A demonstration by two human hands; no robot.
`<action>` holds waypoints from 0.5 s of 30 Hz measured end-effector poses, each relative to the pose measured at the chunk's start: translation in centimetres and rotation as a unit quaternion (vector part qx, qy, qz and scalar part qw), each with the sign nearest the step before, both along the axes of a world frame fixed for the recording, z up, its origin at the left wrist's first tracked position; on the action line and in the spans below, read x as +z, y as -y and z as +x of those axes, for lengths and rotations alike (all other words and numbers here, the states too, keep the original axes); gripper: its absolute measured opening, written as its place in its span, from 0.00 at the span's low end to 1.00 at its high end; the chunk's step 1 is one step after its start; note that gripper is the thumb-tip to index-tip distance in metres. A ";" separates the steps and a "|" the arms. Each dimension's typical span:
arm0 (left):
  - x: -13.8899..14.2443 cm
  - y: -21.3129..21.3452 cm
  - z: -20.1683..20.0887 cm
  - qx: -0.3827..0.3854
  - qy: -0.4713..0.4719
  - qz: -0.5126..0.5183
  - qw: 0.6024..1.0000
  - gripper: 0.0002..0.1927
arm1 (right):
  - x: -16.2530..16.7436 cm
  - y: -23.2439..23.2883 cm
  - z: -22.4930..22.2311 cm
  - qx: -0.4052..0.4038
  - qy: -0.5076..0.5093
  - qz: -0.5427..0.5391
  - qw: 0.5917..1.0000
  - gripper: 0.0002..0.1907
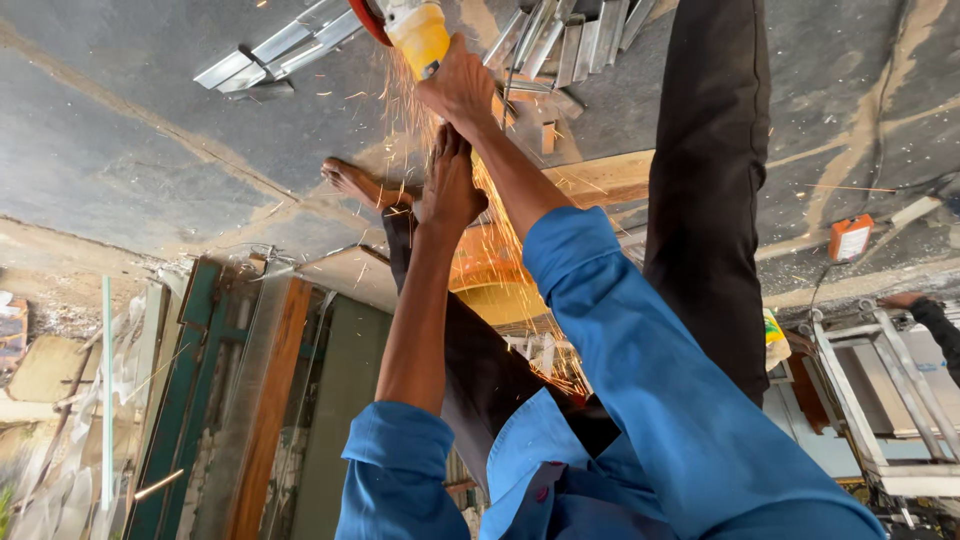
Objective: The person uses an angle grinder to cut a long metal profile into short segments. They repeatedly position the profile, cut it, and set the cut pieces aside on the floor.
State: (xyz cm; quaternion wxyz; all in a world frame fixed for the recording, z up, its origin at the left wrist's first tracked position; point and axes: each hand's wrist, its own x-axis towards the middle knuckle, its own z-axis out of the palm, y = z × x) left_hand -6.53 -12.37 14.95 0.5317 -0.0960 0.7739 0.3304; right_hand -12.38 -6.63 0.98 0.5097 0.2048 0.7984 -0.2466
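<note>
Gripping a yellow angle grinder (418,33), the right hand (460,90) throws sparks.

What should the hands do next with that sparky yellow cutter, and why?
Probably ease the yellow grinder slightly further along the cut, right hand gripping firmly: sparks stream back toward the blue sleeve, and the left hand sits close behind.

This is a metal workshop, open to the outside. An angle grinder (415,30) throws sparks over a rough concrete floor (120,120). Cut metal profiles (285,45) lie beside the grinder, and metal frames (880,400) stand far from it.
</note>
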 end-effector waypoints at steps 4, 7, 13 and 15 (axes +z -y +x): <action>-0.4 -0.4 0.8 0.000 -0.019 -0.013 1.000 0.54 | -0.2 0.0 0.3 0.013 -0.135 0.013 0.991 0.39; -0.2 -0.9 1.2 0.023 -0.030 -0.024 0.999 0.54 | -0.2 -0.4 0.5 -0.010 -0.053 -0.021 0.998 0.39; -0.2 -1.0 1.1 0.053 -0.011 -0.020 0.998 0.58 | -0.2 -0.6 0.4 -0.001 -0.041 -0.016 0.999 0.40; -0.4 -1.1 1.2 0.058 -0.023 -0.031 0.998 0.55 | -0.4 -0.6 0.3 0.009 -0.030 -0.013 0.999 0.39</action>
